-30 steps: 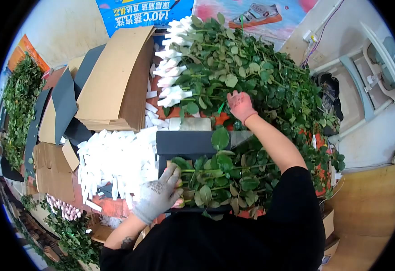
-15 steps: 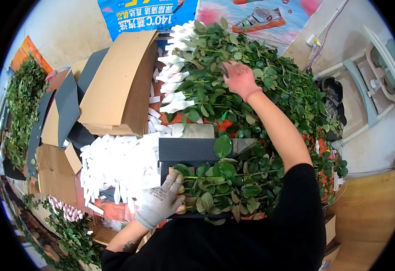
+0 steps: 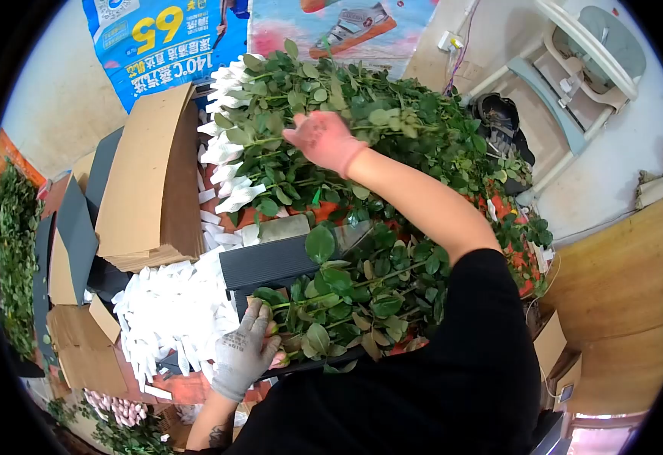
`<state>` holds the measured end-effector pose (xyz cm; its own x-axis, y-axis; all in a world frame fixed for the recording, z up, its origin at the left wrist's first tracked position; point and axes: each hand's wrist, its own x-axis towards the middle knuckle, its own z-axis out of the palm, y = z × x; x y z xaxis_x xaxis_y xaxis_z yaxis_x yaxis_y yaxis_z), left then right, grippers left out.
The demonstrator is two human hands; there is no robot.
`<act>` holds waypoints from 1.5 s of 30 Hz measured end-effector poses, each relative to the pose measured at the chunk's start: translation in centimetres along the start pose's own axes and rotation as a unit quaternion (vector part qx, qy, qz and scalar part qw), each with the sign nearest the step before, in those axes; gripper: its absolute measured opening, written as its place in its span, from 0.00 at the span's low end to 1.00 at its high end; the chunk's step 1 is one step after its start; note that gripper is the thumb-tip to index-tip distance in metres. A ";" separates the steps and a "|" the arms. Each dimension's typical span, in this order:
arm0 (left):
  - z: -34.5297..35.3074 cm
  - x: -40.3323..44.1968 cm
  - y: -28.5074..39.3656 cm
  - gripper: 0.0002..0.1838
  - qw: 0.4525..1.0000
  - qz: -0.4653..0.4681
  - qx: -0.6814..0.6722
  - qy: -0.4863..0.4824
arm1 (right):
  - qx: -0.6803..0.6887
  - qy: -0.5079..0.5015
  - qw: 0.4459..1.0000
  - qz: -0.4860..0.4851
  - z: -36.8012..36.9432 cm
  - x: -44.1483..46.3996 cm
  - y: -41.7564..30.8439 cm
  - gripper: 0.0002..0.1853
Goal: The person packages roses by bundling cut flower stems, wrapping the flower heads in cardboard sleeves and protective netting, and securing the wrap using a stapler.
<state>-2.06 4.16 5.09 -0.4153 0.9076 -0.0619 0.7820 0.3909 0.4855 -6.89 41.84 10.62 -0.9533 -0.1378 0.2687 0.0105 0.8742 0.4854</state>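
My left hand (image 3: 244,353), in a grey work glove, lies at the head end of a row of leafy roses (image 3: 339,299). Its fingers are stretched out over the rose heads, parts of which show beside them. These roses lie along a black ridged box (image 3: 278,262). Farther off, my right hand (image 3: 324,140), in a pink glove, is closed among the leaves of a large pile of roses (image 3: 422,144). It appears to grip a rose stem, though the fingertips are partly hidden. Heads in that pile wear white foam net sleeves (image 3: 221,152).
Loose white sleeves (image 3: 172,311) lie heaped left of the black box. Behind them stands a stack of brown cardboard sheets (image 3: 146,174). More leafy stems (image 3: 17,258) are at far left, pink rose heads (image 3: 119,409) at lower left. A white folding chair (image 3: 567,98) stands at right.
The view has swung, shifting the scene left. My right hand has moved toward the sleeved heads and closed among the leaves. My left hand stays at the near rose heads.
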 end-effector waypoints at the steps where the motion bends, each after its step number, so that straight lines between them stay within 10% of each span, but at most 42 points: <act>1: 0.0 0.0 -0.1 0.30 1.000 0.006 0.000 0.009 | -0.268 0.049 0.962 0.030 1.9 -0.6 0.2 0.06; 7: -0.7 0.1 0.3 0.30 1.000 0.008 0.013 -0.001 | -0.157 0.126 0.968 0.149 -11.6 -0.8 9.2 0.14; 9: -0.8 0.3 0.3 0.30 1.000 -0.006 0.021 -0.019 | -0.197 0.231 0.944 0.131 -10.3 1.0 14.3 0.16; 10: -0.4 0.2 0.1 0.31 1.000 -0.008 0.013 -0.013 | -0.232 0.056 0.955 0.178 -12.1 3.0 14.5 0.24; 12: -0.4 0.2 0.1 0.31 0.999 -0.021 0.010 -0.026 | -0.256 0.099 0.941 0.200 -3.3 5.1 21.1 0.21; 25: -0.1 0.0 -0.5 0.32 0.999 -0.014 0.013 -0.029 | 0.073 -0.107 0.983 0.131 10.2 12.1 3.7 0.13; 27: -0.3 -0.1 -0.3 0.33 0.999 -0.009 0.028 -0.023 | 0.044 -0.004 0.996 0.074 12.2 10.9 3.5 0.11; 30: 0.0 0.1 -0.5 0.33 1.000 0.012 0.021 -0.003 | 0.142 -0.094 0.976 0.138 4.6 8.7 4.9 0.10; 33: -0.2 0.0 -0.3 0.32 1.000 -0.002 -0.011 -0.001 | -0.047 0.047 0.981 0.184 -1.3 6.0 8.5 0.15; 35: -0.2 -0.1 -0.4 0.33 1.000 -0.001 -0.011 0.004 | -0.140 0.325 0.922 0.156 -4.9 1.4 14.2 0.14; 39: -0.4 0.2 0.1 0.33 0.999 -0.006 0.031 -0.008 | 0.028 0.333 0.860 0.387 -17.4 -12.2 31.3 0.14; 43: 1.4 -0.1 -0.8 0.31 0.995 0.045 0.081 0.044 | -0.055 0.478 0.826 0.293 -31.1 -16.8 24.0 0.18; 45: 0.2 0.1 0.0 0.31 0.997 0.054 0.035 0.033 | 0.035 0.366 0.880 0.302 -31.5 -15.6 14.3 0.15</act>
<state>-2.01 4.33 4.95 -0.3545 0.9340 0.0452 0.8532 0.3033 0.4243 17.63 41.77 39.57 -0.3300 0.1207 0.9363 0.4055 0.9137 0.0252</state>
